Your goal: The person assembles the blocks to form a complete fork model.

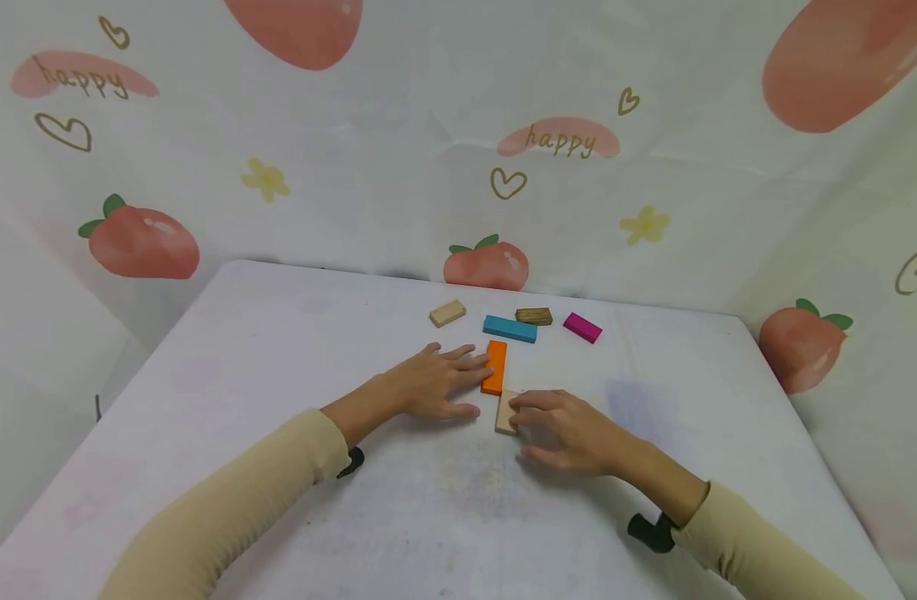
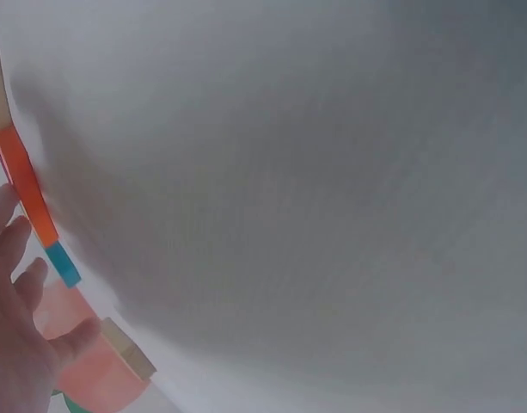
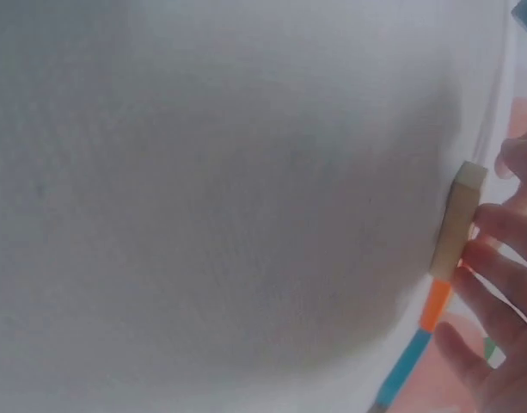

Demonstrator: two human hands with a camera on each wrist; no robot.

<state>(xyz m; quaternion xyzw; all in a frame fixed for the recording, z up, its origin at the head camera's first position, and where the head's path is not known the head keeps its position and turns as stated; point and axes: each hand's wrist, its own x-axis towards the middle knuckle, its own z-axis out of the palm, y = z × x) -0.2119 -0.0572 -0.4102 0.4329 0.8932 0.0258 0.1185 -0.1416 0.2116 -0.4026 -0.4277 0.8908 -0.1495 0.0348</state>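
Clearly, in the head view, the work in hand lies near the middle of the pale worktop, where a long orange rectangular block and a pale wooden rectangular block lie close end to end, somewhat out of line. The left hand touches the orange block from its left side, while the right hand touches the pale block from its right, thumb off to the near side; each grip has its fingers apart, clamped on nothing. If the step is squaring the two up, light, level pressure should serve best: brace the orange block with the left fingers and nudge the pale one across with the right. Just beyond the orange block, a blue rectangular block lies crosswise, so a hard push away might jog it. Near that sit a brown wood-grained block, a magenta rectangular block and a second pale wooden block; white cloth printed with peaches hangs behind. In the left wrist view, the left fingers spread beside the orange block. In the right wrist view, the right fingertips meet the pale block's side, orange and blue blocks beyond.
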